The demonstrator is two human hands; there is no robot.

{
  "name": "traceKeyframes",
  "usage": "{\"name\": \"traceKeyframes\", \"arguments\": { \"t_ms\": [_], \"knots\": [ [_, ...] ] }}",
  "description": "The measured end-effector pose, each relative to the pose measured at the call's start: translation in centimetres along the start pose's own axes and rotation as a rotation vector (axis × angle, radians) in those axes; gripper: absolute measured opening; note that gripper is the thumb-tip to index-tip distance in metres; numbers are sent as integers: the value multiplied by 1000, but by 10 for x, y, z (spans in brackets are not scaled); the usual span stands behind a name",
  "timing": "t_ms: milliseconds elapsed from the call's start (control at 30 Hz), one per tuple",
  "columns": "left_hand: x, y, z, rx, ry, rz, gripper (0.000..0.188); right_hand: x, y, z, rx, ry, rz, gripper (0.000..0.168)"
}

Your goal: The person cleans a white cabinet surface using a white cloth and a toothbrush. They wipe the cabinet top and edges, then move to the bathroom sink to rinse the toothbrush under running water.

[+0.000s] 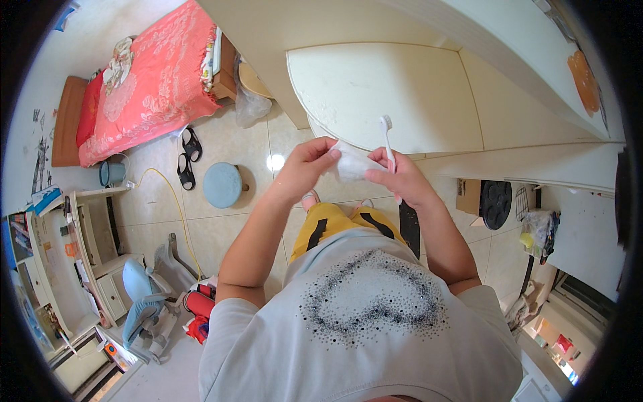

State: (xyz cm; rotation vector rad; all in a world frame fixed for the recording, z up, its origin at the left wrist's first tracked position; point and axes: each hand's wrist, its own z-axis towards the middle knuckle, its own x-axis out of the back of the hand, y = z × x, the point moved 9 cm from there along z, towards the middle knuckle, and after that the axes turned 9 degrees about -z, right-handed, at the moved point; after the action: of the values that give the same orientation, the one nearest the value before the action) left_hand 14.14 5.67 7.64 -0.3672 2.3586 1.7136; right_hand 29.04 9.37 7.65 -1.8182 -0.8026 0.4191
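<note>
A thin white tissue (353, 163) is stretched between my two hands. My left hand (312, 162) pinches its left side between thumb and fingers. On the other side, my right hand (398, 176) grips the tissue's right edge and also holds a toothbrush (387, 133) with a white and pink handle. The toothbrush stands bristle end up, away from my body. Just beyond both hands is the rounded edge of a white shelf board (371, 90), with a few small marks on its surface.
A tall cabinet panel (266, 30) borders the shelf on the left. On the tiled floor are a blue round stool (222, 185) and black sandals (189, 158). A bed (155, 75) with a pink cover stands far left. A yellow cable (177, 201) runs towards a blue swivel chair (138, 291).
</note>
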Motion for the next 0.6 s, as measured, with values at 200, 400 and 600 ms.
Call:
{"name": "traceKeyframes", "arguments": {
  "t_ms": [200,400,600],
  "knots": [
    [-12,9,-1,-153,127,314,16,-15,17,13,34,-40,-79,34],
    [-14,13,-4,-179,64,407,16,-15,17,9,-2,-172,-42,32],
    [-1,51,-16,-591,371,605,14,-8,11,12,-19,66,31,29]
  ]
}}
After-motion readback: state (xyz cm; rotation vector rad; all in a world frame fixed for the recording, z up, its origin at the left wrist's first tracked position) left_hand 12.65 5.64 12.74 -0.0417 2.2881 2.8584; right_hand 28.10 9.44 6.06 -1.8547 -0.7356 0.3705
